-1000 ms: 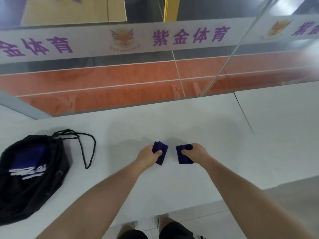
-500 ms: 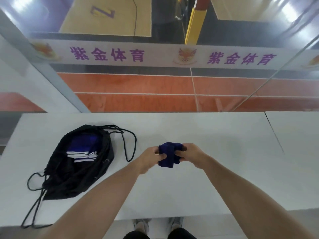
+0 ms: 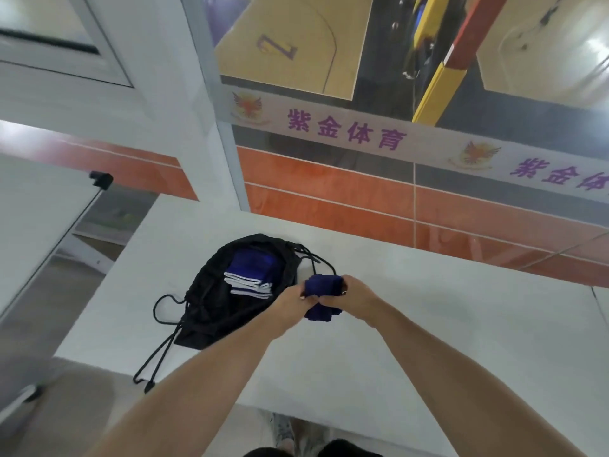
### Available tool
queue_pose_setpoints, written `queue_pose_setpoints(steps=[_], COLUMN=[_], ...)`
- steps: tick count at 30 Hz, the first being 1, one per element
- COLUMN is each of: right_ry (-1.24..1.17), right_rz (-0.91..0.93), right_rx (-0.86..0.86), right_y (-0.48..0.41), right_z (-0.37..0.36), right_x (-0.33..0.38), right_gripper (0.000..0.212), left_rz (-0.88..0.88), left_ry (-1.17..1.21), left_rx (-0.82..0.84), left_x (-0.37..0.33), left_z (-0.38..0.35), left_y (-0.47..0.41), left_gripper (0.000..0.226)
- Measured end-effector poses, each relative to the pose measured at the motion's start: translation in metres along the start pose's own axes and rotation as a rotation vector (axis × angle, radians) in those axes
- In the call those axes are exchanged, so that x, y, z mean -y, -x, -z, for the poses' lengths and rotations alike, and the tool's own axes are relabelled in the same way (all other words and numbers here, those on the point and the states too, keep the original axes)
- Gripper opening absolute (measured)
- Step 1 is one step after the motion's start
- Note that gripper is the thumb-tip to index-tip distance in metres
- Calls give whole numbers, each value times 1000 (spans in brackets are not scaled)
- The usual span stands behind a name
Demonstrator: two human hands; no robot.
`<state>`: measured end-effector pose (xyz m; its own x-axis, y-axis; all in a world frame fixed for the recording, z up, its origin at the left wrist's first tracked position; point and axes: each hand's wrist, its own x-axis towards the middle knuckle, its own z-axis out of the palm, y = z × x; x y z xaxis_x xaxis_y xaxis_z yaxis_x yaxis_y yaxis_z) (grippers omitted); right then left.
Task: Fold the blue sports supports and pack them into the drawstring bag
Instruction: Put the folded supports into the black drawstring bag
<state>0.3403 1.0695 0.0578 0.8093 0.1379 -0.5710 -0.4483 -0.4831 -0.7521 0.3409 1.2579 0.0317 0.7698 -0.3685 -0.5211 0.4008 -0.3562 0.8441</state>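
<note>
A folded bundle of dark blue sports supports [image 3: 322,288] is held just above the white table [image 3: 428,324], right of the bag's mouth. My left hand [image 3: 290,308] grips its left side and my right hand [image 3: 357,300] grips its right side. The black drawstring bag [image 3: 211,308] lies on the table's left part with its mouth open toward the far side. Inside it lies folded blue fabric with white stripes [image 3: 250,273]. The bag's black cords [image 3: 158,351] trail to the table's near left edge.
A glass wall with a white banner of purple characters [image 3: 346,130] runs along the table's far edge. A white board on a stand [image 3: 39,219] is at the left. My shoes [image 3: 290,433] show below the near edge.
My hands brought the two separate blue pieces together into one bundle and carried it left toward the bag's mouth. The view has swung left, so the bag now sits near the middle.
</note>
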Motion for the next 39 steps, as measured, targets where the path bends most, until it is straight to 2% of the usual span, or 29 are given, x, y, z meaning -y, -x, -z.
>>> queue_pose_setpoints(steps=[4,7,10,13,15,18,21,24,28,31,32,36,39], right_ry=[222,329,442,477,438,391,288,67,-160,-334,-415,-708,-809], right_rz=[67,139,218,229,200,140,37,-107,-308,-469,-535,-768,-840], right_rx=[-88,-87,-29,-11,-37,-60,-74,-117,-141,-154,-151,-135,-161], right_y=[-19,-29,-40,-60,-66,-73,-86,-101,-107,-100,-96,-89,-90], right_z=[-21,-31,-44,-58,-71,-92,-122,-159,-203,-222,-224,-224,-223], right_x=[14,23,35,41,47,67,78,78,78,77,78,77,67], right_gripper=[49,45,45,55,61,54,56,69,56,33,31,48,46], left_rz=[-17,-35,-25,-3,80,130,103,-73,-278,-343,-353,-427,-478], left_ry=[-145,-342,-508,-669,-777,-928,-1076,-1194,-1266,-1318,-1343,-1375,-1390], left_rx=[-79,-175,-301,-385,-378,-274,-118,-73,-43,9,30,91,93], left_x=[7,15,34,56,73,95,122,144,159,164,162,155,155], left_z=[27,45,72,99,110,124,141,155,167,176,177,178,178], left_y=[12,24,39,53,66,80,86,86,87,88,87,86,78], left_gripper=[38,51,46,41,42,49,58,57,39,36,34,32,31])
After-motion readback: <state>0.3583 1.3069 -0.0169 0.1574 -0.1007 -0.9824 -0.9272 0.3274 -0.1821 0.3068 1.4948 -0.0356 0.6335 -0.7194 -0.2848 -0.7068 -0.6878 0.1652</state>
